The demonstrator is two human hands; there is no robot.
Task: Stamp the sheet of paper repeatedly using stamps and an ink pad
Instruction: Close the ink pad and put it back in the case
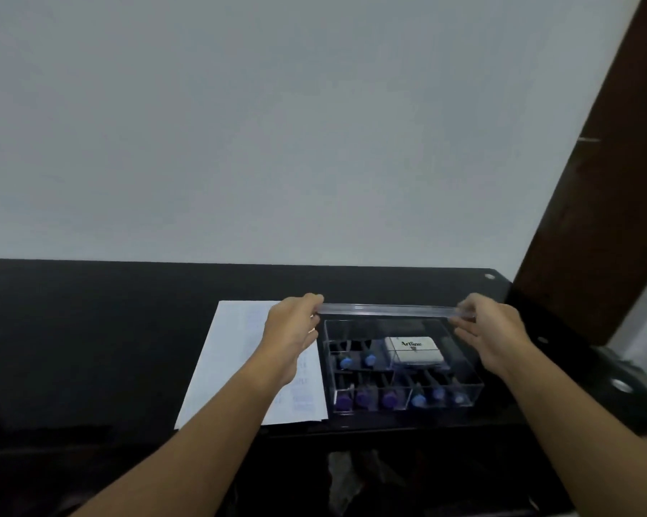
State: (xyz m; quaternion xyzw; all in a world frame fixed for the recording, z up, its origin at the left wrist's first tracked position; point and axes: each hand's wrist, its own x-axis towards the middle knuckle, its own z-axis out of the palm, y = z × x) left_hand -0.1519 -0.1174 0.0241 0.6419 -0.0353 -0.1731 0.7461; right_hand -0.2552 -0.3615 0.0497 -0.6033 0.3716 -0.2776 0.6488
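Observation:
A clear plastic box (475,389) stands on the black table, with several purple and blue stamps (364,399) in its compartments. A white ink pad (413,350) lies in its back section. Its transparent lid (385,310) hovers above the box's far edge, held by both hands. My left hand (295,326) pinches the lid's left end and my right hand (486,330) pinches its right end. A white sheet of paper (232,352) with faint blue stamp marks lies left of the box, partly under my left forearm.
The black table (90,348) runs up to a pale wall at the back. A dark wooden panel (605,203) rises at the right. Something dark and a small round shiny thing (621,385) sit at the table's right end.

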